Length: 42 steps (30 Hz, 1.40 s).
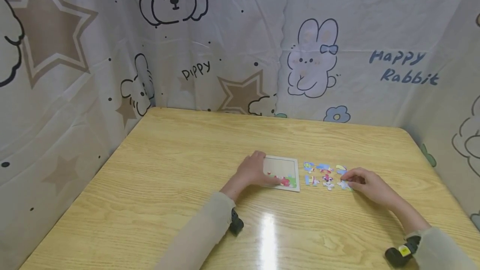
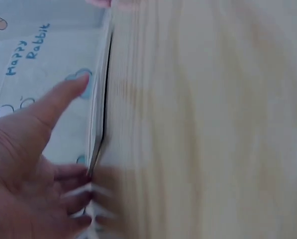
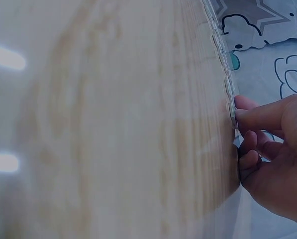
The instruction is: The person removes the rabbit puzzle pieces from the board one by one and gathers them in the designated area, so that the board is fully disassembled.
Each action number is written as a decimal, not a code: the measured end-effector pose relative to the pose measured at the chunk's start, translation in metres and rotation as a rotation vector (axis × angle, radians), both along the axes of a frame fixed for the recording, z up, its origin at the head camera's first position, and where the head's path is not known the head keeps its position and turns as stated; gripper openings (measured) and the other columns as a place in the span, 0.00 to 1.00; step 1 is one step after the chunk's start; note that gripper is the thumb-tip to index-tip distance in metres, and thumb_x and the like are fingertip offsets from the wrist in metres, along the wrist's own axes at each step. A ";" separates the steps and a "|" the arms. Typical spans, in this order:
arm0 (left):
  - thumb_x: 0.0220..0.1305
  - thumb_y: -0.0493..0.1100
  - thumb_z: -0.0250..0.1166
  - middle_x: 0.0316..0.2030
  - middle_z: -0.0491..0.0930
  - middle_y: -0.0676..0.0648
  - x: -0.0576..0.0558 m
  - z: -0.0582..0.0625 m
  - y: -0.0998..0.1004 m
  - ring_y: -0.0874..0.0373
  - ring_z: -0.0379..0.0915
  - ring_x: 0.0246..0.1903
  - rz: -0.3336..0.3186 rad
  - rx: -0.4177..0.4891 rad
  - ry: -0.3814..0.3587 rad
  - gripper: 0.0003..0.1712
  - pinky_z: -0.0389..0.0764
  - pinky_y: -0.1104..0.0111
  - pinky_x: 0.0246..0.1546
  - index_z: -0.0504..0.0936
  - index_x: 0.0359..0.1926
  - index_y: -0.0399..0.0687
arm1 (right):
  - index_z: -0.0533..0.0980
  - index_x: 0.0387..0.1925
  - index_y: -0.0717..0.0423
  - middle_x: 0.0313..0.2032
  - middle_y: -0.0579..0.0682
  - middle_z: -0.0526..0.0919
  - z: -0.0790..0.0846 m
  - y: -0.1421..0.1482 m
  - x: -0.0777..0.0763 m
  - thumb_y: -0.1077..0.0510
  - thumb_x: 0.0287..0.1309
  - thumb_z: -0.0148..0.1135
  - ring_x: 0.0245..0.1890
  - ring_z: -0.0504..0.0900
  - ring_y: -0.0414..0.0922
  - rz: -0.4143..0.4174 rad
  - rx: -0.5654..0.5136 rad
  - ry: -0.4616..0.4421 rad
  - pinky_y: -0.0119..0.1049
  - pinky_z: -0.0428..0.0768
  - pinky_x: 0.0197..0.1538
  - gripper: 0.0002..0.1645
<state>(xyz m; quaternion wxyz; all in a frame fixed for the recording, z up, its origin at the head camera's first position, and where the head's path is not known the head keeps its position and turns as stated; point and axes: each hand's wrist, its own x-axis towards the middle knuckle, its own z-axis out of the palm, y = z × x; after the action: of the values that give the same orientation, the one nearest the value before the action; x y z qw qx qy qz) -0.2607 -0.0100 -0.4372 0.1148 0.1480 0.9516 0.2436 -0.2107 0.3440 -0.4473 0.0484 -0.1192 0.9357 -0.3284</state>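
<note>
A shallow puzzle tray (image 1: 281,157) lies on the table, with pink, red and green pieces (image 1: 288,181) fitted along its near side. My left hand (image 1: 253,171) rests across the tray's left side, fingers at the far corner and thumb stretched over the near part. The left wrist view shows that thumb (image 2: 63,97) straight and the fingertips against the edge. Right of the tray, loose jigsaw pieces (image 1: 324,168) lie in two rows. At their right end my right hand (image 1: 369,184) pinches a pale blue puzzle piece (image 1: 343,185) with thumb and index finger, other fingers curled.
The wooden table (image 1: 180,157) extends around the tray and pieces. A printed curtain (image 1: 232,45) hangs along its back and sides. Dark wrist cameras (image 1: 236,222) are strapped over both sleeves. Light reflects off the tabletop in front of the tray.
</note>
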 end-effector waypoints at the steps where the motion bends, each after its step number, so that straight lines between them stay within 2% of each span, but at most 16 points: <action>1: 0.46 0.67 0.74 0.67 0.68 0.44 -0.002 0.001 -0.004 0.48 0.67 0.64 -0.019 0.020 -0.024 0.57 0.69 0.58 0.69 0.63 0.70 0.42 | 0.80 0.46 0.61 0.43 0.55 0.82 0.000 0.000 0.000 0.66 0.65 0.58 0.35 0.70 0.27 -0.003 0.003 -0.003 0.25 0.73 0.35 0.10; 8: 0.50 0.60 0.75 0.71 0.64 0.43 -0.019 0.004 -0.026 0.48 0.62 0.70 -0.205 0.038 -0.087 0.54 0.65 0.57 0.73 0.61 0.71 0.42 | 0.80 0.46 0.61 0.44 0.55 0.82 0.000 0.000 0.000 0.65 0.65 0.58 0.35 0.71 0.27 0.000 -0.005 -0.002 0.25 0.73 0.35 0.10; 14: 0.52 0.54 0.75 0.74 0.58 0.42 -0.025 0.005 -0.034 0.48 0.54 0.75 -0.286 0.050 -0.124 0.54 0.57 0.57 0.77 0.58 0.73 0.43 | 0.80 0.47 0.59 0.45 0.55 0.82 0.002 0.003 0.000 0.64 0.66 0.58 0.37 0.72 0.27 0.004 -0.008 -0.001 0.25 0.75 0.37 0.10; 20: 0.53 0.53 0.75 0.75 0.56 0.44 -0.027 0.003 -0.036 0.49 0.51 0.76 -0.304 0.041 -0.116 0.54 0.54 0.58 0.78 0.57 0.74 0.45 | 0.78 0.50 0.59 0.48 0.58 0.82 0.007 -0.002 0.001 0.57 0.67 0.59 0.37 0.72 0.25 -0.062 -0.029 0.017 0.24 0.76 0.36 0.14; 24: 0.53 0.54 0.75 0.76 0.56 0.45 -0.027 0.001 -0.038 0.50 0.50 0.76 -0.305 0.033 -0.108 0.54 0.54 0.59 0.78 0.56 0.75 0.46 | 0.80 0.48 0.58 0.43 0.54 0.81 0.009 -0.021 -0.002 0.54 0.64 0.63 0.36 0.72 0.27 -0.061 -0.022 0.054 0.24 0.76 0.36 0.15; 31: 0.53 0.54 0.75 0.75 0.56 0.45 -0.027 0.001 -0.040 0.50 0.50 0.76 -0.313 0.041 -0.091 0.54 0.54 0.59 0.78 0.57 0.74 0.45 | 0.80 0.45 0.58 0.38 0.52 0.81 0.007 -0.063 -0.015 0.56 0.60 0.67 0.33 0.72 0.32 0.042 -0.067 0.076 0.25 0.76 0.35 0.14; 36: 0.54 0.54 0.74 0.76 0.55 0.44 -0.026 0.000 -0.041 0.49 0.50 0.76 -0.316 0.038 -0.089 0.54 0.54 0.59 0.78 0.56 0.75 0.44 | 0.79 0.46 0.59 0.39 0.52 0.80 0.005 -0.091 -0.022 0.56 0.59 0.67 0.35 0.73 0.34 0.126 -0.098 0.067 0.26 0.77 0.37 0.15; 42: 0.54 0.54 0.74 0.76 0.56 0.44 -0.025 0.001 -0.040 0.49 0.50 0.76 -0.317 0.043 -0.094 0.53 0.55 0.59 0.78 0.56 0.75 0.45 | 0.78 0.46 0.60 0.41 0.53 0.80 0.005 -0.122 -0.028 0.57 0.60 0.67 0.38 0.74 0.39 0.182 -0.115 0.032 0.26 0.77 0.39 0.15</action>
<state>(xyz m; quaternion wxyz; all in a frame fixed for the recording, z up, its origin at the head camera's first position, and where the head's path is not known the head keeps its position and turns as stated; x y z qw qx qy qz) -0.2857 -0.0504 -0.4358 0.1931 0.2872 0.9045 0.2493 -0.2389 0.2220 -0.4424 0.0562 -0.2115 0.9013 -0.3738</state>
